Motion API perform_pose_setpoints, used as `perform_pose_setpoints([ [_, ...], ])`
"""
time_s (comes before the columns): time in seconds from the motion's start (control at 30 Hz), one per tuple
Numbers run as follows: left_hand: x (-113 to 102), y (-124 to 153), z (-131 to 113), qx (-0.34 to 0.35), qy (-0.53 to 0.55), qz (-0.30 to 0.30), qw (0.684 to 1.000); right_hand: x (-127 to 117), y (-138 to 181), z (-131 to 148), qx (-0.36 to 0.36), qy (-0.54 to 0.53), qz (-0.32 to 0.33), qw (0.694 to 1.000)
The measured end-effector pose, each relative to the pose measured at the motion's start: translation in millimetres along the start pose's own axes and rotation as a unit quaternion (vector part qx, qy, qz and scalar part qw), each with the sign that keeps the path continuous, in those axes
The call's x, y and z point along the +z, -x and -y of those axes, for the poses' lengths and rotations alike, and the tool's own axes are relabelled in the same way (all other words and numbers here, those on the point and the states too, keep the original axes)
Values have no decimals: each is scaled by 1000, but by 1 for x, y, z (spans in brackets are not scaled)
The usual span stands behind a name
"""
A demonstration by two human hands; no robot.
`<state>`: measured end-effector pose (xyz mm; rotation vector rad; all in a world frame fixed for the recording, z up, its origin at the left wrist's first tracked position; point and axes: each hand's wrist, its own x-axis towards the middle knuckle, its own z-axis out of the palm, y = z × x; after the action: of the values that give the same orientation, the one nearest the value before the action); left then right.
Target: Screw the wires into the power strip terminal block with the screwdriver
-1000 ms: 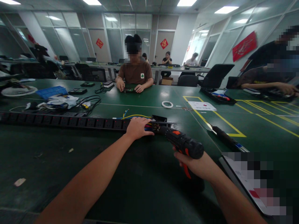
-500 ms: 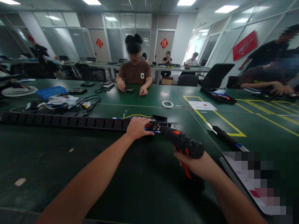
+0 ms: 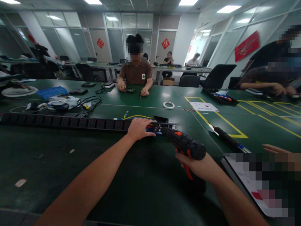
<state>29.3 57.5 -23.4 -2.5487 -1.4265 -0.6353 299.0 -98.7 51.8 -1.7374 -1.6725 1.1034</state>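
Note:
A long black power strip (image 3: 96, 123) with a row of sockets lies across the table. My left hand (image 3: 139, 128) is wrapped over its right end, thumb toward me. Beside that hand the strip's end is uncovered, and coloured wires (image 3: 150, 128) show inside. My right hand (image 3: 191, 164) grips a black and orange cordless drill (image 3: 185, 142) by its handle. The drill's nose points left into the uncovered end; whether the tip touches a screw is too small to tell. Blue and yellow wires (image 3: 138, 117) stick out behind the strip.
A soldering iron-like black tool (image 3: 227, 138) and a tablet-like board (image 3: 244, 182) lie to the right. Farther back are a white tape ring (image 3: 168, 105), a paper sheet (image 3: 204, 106) and a blue tray (image 3: 52, 93). A co-worker (image 3: 135, 73) sits opposite.
Another person's hand has come in at the right edge, above the board. Both my hands, the drill and the power strip hold practically still.

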Motion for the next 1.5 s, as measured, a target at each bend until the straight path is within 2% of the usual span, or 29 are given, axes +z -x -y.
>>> perform_pose_setpoints([
  [0.33, 2, 1, 2, 5, 4, -13, 1000, 0, 2, 4, 0, -8, -5, 1000],
  [0.73, -1, 0, 0, 1, 3, -9, 1000, 2, -3, -9, -14, -45, -8, 999],
  [1.5, 0, 0, 1, 4, 6, -6, 1000, 1, -1, -4, -7, -22, -8, 1000],
])
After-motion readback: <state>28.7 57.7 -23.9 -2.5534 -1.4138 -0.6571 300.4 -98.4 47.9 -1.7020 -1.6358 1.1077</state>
